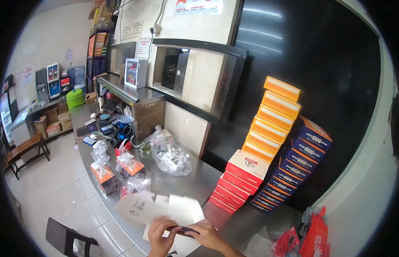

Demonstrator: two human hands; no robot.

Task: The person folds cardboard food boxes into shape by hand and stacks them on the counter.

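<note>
An unfolded cardboard box (pixel 178 208), pale on its inner side, lies partly opened out at the near edge of the steel counter. My left hand (pixel 160 234) has its fingers curled over a dark-coloured edge of this cardboard. From the right, my right hand (pixel 207 235) pinches the same dark edge, close to the left one. Flaps of the cardboard stand up beyond both hands, and one on the left bears a small printed mark. Parts of the box under my hands are hidden.
To the right rise stacks of red boxes (pixel 227 195), yellow boxes (pixel 268 128) and dark blue boxes (pixel 289 171). Bagged orange boxes (pixel 104 177) and a clear bag of small packets (pixel 171 158) sit on the steel counter (pixel 195 184). Red plastic bags (pixel 315 235) lie at the right; a chair (pixel 66 235) stands left.
</note>
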